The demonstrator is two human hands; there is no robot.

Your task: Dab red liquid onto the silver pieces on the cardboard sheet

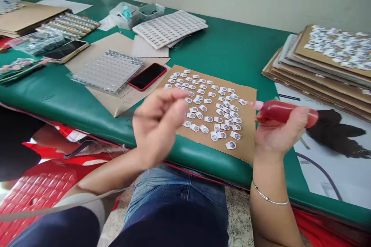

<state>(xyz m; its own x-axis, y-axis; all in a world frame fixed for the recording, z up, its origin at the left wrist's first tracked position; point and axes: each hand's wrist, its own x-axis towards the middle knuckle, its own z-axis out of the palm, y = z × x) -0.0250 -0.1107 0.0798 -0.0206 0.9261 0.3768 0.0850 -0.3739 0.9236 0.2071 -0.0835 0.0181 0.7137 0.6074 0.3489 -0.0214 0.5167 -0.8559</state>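
Observation:
My right hand [278,131] is wrapped round a red squeeze bottle [282,112], its pale nozzle pointing left over small white pieces near the right side of a brown cardboard sheet [246,150]. Rows of small white tags with silvery round centres [204,129] lie on that sheet. My left hand [162,123] hovers over the sheet's left part with curled fingers, thumb and forefinger close together; whatever may be between them is too small to make out. A red-edged phone [148,76] lies just left of the sheet.
Stacked cardboard sheets with white pieces [304,69] stand at the right, beside a dark cloth-like item [337,131]. White grid trays [171,27], plastic boxes [124,15], a silvery sheet [108,71] and another phone [68,50] lie at the back left on the green table [232,46].

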